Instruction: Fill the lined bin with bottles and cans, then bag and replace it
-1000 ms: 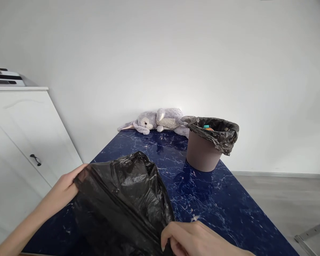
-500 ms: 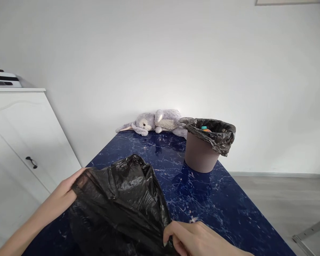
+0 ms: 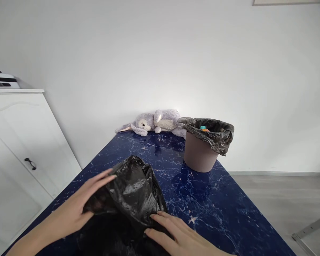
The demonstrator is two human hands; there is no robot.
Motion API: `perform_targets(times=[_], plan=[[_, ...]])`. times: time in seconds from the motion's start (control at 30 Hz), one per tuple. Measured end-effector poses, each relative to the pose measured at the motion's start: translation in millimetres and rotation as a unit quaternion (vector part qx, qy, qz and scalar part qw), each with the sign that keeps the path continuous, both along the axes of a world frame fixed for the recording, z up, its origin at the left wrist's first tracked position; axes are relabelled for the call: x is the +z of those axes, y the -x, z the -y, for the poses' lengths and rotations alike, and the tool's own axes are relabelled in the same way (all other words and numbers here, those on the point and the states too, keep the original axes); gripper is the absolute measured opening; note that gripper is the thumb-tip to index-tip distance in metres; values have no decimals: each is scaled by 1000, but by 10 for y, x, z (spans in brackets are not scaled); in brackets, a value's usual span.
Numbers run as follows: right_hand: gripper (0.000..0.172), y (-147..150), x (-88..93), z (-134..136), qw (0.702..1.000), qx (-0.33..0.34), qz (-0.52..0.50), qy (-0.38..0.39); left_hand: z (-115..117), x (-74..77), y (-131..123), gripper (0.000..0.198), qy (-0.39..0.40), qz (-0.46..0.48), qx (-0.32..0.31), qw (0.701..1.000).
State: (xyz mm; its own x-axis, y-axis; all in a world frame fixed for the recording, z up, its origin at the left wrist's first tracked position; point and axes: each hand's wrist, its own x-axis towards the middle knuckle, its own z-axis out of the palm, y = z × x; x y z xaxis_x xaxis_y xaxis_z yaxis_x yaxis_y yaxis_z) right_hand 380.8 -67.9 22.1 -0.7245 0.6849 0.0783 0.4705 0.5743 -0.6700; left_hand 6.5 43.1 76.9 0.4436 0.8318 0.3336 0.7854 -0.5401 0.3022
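A crinkled black trash bag bulges up above the near part of the blue marbled table. My left hand is at its left side, with the fingers over the plastic and the thumb below, closed on a fold. From the right, my right hand has its fingertips bent against the bag's near right side, gripping the plastic. What lies inside the bag, if anything, is hidden.
A brown trash bin with a black liner stands at the table's right edge; a teal-capped item shows inside. Behind lies a grey plush rabbit against the wall. A white cabinet stands left.
My left hand has moved right and inward, bunching the bag. My right hand has shifted slightly left and up, its fist loosening into straighter fingers on the plastic.
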Motion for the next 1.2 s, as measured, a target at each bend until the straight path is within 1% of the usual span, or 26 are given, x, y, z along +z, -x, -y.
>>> perform_targets(times=[0.07,0.13,0.2,0.23,0.3,0.33,0.4,0.43,0.47,0.53,0.6,0.67,0.7,0.73,0.77,0.83,0.87,0.9,0.93,0.97,1.0,1.07,1.1,1.13,1.17,1.2], plan=[[85,32,-119,-55,999,30,18,5,44,-85,-31,68,82,-61,-72,992],[85,97,-189,-100,999,18,35,-12,84,-216,-114,75,144,-94,-126,977],[89,168,-173,-131,996,-32,74,-25,139,-370,-298,78,161,-92,-160,970],[91,193,-136,-143,993,-63,101,-28,172,-436,-430,79,154,-87,-181,967],[100,194,-36,-171,981,-115,149,-36,235,-505,-756,88,144,-78,-232,959],[105,165,10,-188,977,-131,164,-44,261,-497,-935,90,150,-77,-262,950],[110,42,60,-231,972,-140,175,-66,295,-395,-1283,93,173,-77,-313,931],[106,-51,60,-252,971,-139,178,-77,302,-315,-1433,92,185,-74,-329,923],[98,-163,45,-270,969,-139,183,-87,305,-229,-1555,88,196,-69,-341,917],[78,-440,-6,-281,963,-149,201,-103,296,-81,-1695,81,206,-62,-352,911],[70,-767,-35,-239,951,-181,228,-109,274,-10,-1686,77,201,-47,-338,918],[65,-1105,13,-138,934,-228,261,-90,234,-23,-1549,72,189,-27,-295,936],[58,-1264,78,-69,929,-240,274,-67,206,-51,-1450,67,183,-17,-267,946],[53,-1406,171,6,928,-250,275,-39,173,-86,-1340,62,176,-10,-240,955],[55,-1527,289,81,933,-251,257,-15,135,-122,-1227,57,170,-8,-215,962],[63,-1688,582,205,944,-263,198,6,54,-185,-1022,51,156,-8,-176,972],[62,-1726,741,240,942,-280,184,-4,17,-207,-939,49,150,-9,-161,975],[55,-1738,898,247,936,-301,182,-22,-15,-222,-872,47,144,-8,-148,978],[45,-1729,1046,223,924,-333,180,-57,-39,-230,-822,45,137,-7,-136,981],[42,-1703,1178,165,907,-367,173,-108,-56,-233,-789,43,133,-6,-126,983],[43,-1668,1289,76,889,-396,158,-170,-65,-233,-771,42,130,-7,-120,984],[55,-1589,1439,-183,853,-432,143,-257,-65,-226,-771,41,126,-11,-114,985],[59,-1555,1477,-338,831,-454,147,-284,-60,-223,-782,40,123,-12,-115,986],[62,-1527,1495,-500,816,-470,163,-295,-55,-221,-797,40,120,-12,-119,986],[64,-1505,1494,-658,807,-480,178,-294,-50,-220,-812,39,115,-11,-123,986],[62,-1487,1482,-804,807,-482,187,-287,-48,-220,-823,39,110,-8,-128,986]])
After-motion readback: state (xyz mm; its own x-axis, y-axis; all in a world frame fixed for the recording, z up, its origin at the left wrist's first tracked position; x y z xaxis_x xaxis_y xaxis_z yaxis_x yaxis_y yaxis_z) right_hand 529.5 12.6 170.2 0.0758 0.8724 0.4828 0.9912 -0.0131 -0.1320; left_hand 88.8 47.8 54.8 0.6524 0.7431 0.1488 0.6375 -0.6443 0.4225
